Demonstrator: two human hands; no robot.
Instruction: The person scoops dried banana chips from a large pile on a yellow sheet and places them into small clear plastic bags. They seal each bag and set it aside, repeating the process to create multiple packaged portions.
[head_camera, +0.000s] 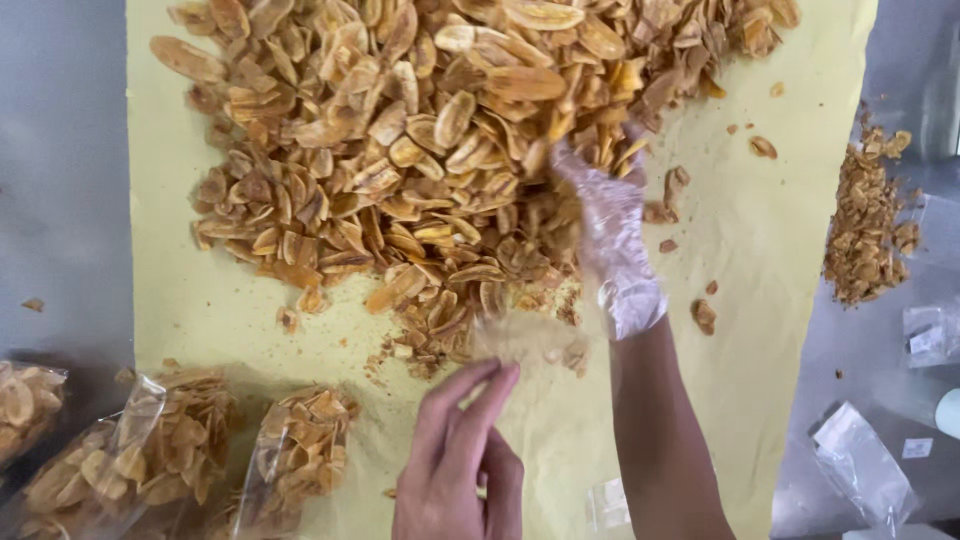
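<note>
A big heap of golden banana chips (400, 150) lies on a yellow paper sheet (780, 230). My right hand (612, 240), in a clear plastic glove, reaches into the heap's right edge; its fingertips are blurred and partly buried among the chips. My bare left hand (462, 455) is at the bottom centre, fingers pinched on the rim of a clear plastic bag (525, 340). The bag's mouth faces the near edge of the heap, and crumbs show through it.
Three filled clear bags of chips (150, 450) lie at the lower left. A smaller pile of broken chips (868, 225) sits on the grey metal table at the right. Empty clear bags (860, 465) lie at the lower right.
</note>
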